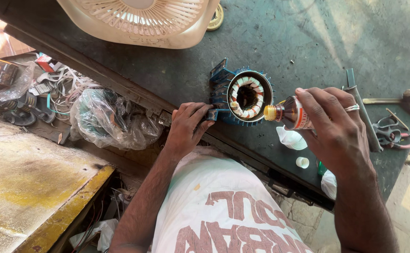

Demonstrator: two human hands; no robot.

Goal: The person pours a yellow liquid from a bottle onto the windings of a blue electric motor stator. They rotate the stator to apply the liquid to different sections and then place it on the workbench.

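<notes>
Both hands are busy at the edge of the dark surface [308,37]: the left hand [188,126] is closed on a blue foot of the stator [242,96], and the right hand [336,124] grips a small brown bottle [291,114] tilted on its side, its open yellow neck touching the stator's rim. The stator stands near the front edge of the surface, with its bore facing up. It looks heavy and stiff, a finned metal shell, so the foot or the fins seem the safe places to hold; the copper windings with white insulation inside look delicate and I think they should not be pressed. The bottle seems light, smooth and perhaps slippery if liquid runs on it, so a grip around the body as now appears good. I count one stator, one bottle, one white cap [302,162] lying near the surface edge, one white cloth [291,138] just beside it, one fan [141,21] at the back, and one pair of scissors [388,131] to the right.
</notes>
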